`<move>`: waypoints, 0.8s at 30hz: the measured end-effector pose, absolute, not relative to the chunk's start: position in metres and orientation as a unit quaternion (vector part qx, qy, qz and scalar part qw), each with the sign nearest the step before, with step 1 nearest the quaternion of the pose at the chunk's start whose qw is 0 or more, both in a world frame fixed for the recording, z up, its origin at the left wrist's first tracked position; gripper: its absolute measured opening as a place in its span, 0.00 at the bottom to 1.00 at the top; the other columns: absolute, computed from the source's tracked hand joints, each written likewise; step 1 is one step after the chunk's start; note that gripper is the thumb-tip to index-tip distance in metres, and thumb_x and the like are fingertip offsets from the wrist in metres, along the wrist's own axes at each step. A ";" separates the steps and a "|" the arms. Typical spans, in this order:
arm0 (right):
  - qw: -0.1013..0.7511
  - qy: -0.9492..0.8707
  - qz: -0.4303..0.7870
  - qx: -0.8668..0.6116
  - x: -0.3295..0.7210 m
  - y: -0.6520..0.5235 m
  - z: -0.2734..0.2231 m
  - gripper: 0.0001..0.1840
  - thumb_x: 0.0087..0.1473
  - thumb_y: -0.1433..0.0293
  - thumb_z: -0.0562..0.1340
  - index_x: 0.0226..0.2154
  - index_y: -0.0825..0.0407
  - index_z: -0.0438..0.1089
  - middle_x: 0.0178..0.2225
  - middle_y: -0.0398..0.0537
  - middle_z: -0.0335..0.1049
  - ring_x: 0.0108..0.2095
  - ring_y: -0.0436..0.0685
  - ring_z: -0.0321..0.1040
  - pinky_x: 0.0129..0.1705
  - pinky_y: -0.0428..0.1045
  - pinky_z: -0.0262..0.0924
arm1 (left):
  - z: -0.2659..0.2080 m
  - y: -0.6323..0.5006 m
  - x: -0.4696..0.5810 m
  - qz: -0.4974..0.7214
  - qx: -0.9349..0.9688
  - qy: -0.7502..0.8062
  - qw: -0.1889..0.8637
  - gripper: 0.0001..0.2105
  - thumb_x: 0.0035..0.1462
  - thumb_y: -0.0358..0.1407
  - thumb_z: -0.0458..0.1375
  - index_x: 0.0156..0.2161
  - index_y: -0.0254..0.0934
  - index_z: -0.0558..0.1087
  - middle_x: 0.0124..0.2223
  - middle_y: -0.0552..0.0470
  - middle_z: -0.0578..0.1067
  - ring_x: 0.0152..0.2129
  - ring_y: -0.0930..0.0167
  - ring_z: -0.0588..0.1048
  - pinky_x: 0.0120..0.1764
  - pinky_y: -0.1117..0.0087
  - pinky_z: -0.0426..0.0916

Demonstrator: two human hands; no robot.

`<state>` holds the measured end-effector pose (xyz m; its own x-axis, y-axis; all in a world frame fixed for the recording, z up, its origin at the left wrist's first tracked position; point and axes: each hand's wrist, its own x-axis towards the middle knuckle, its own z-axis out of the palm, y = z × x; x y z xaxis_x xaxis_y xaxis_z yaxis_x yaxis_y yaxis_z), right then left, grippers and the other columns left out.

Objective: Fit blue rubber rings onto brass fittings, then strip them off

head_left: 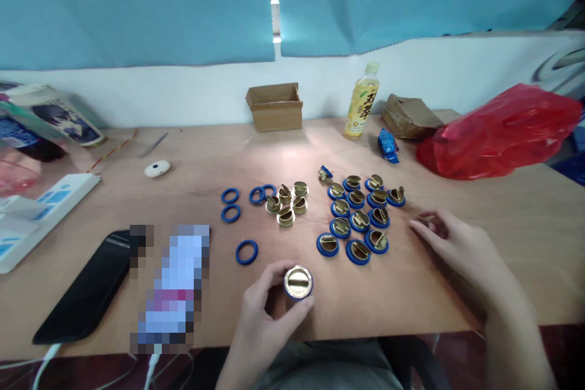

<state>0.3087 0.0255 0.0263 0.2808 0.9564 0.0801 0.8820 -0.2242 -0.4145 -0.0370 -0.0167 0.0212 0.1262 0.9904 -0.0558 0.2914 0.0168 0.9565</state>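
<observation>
My left hand (274, 301) grips a round brass cap (298, 280) with a blue ring around its rim, between thumb and fingers. The cap's face, with a bar across it, is turned up. At the right, my right hand (441, 233) pinches a small brass-coloured piece (425, 220), mostly hidden by the fingers. Between the hands lie several brass caps fitted with blue rings (359, 220), most with a brass piece on top. Farther left sit several brass caps without rings (286, 216). Loose blue rings (247, 252) lie left of these.
A small cardboard box (276, 116), a drink bottle (361, 100), a blue packet (388, 146), a brown package (411, 117) and a red plastic bag (498, 134) stand along the back. On the left are a power strip (50, 207), a black phone (86, 286) and a blurred-out phone (176, 286) with cables.
</observation>
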 end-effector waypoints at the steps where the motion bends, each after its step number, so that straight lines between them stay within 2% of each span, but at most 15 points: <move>1: 0.188 -0.593 0.095 -0.777 0.310 0.027 0.024 0.27 0.52 0.43 0.53 0.35 0.49 0.68 0.23 0.47 0.69 0.23 0.60 0.67 0.26 0.52 0.56 | 0.021 -0.017 -0.037 0.376 0.590 0.544 0.464 0.15 0.50 0.33 0.63 0.45 0.38 0.72 0.39 0.50 0.80 0.37 0.66 0.79 0.43 0.68 0.73; 8: 0.194 -0.564 0.092 -0.798 0.310 0.029 0.019 0.28 0.49 0.41 0.54 0.33 0.49 0.67 0.21 0.47 0.70 0.23 0.62 0.69 0.26 0.51 0.55 | 0.020 -0.018 -0.037 0.376 0.586 0.543 0.469 0.15 0.50 0.33 0.63 0.45 0.39 0.72 0.40 0.50 0.80 0.38 0.66 0.79 0.43 0.68 0.73; 14: 0.169 -0.534 0.083 -0.824 0.308 0.030 0.023 0.26 0.50 0.42 0.54 0.31 0.48 0.66 0.20 0.48 0.69 0.25 0.65 0.69 0.25 0.52 0.54 | 0.020 -0.017 -0.038 0.372 0.594 0.541 0.465 0.15 0.50 0.33 0.63 0.46 0.39 0.72 0.40 0.50 0.80 0.38 0.66 0.79 0.42 0.69 0.73; 24: 0.179 -0.542 0.126 -0.812 0.318 0.028 0.015 0.25 0.48 0.43 0.56 0.28 0.48 0.63 0.20 0.46 0.68 0.22 0.60 0.67 0.25 0.51 0.53 | 0.021 -0.018 -0.039 0.356 0.598 0.545 0.469 0.16 0.51 0.34 0.63 0.46 0.40 0.71 0.40 0.51 0.79 0.38 0.68 0.79 0.43 0.70 0.72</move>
